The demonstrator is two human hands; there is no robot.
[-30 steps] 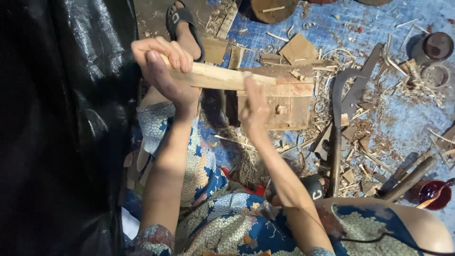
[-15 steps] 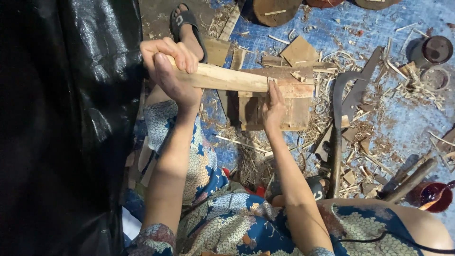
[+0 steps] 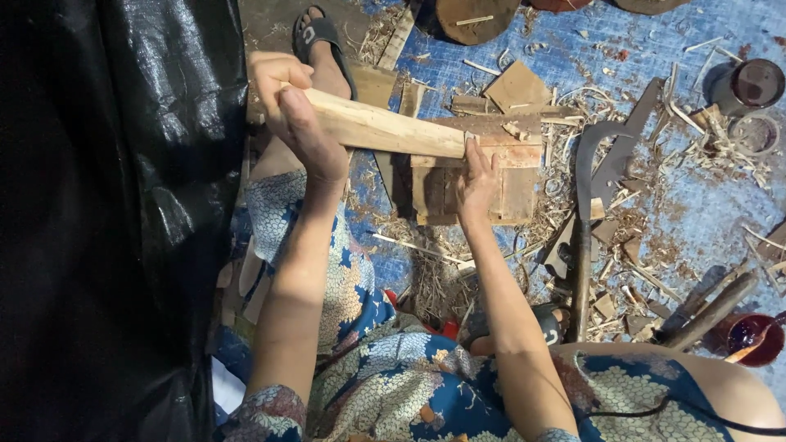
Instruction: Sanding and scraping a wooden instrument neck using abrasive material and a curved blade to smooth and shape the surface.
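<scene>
Left hand (image 3: pixel 299 123): fingers curled tight around the near end of a pale wooden stick (image 3: pixel 385 129), thumb over the top. Stick held roughly level, slightly tilted, its far end meeting the top edge of a brown wooden block (image 3: pixel 508 176). Right hand (image 3: pixel 476 182): fingers extended and pressed flat against the front of the block, just under the stick's tip; not wrapped around anything. Block standing on a blue floor covering (image 3: pixel 696 221), ringed by wood shavings (image 3: pixel 434 278) and offcuts. Right of the block, apart from both hands: a long curved blade (image 3: pixel 602 164) with dark handle, lying flat. Above the left hand: a foot in a black sandal (image 3: pixel 319 37). Far right: a dark round cup (image 3: pixel 753 82) at top, a small bowl of dark red liquid (image 3: pixel 749 336) lower down. Black plastic sheet (image 3: pixel 106 205) filling the left side. Patterned blue fabric (image 3: pixel 393 368) over the lap.
</scene>
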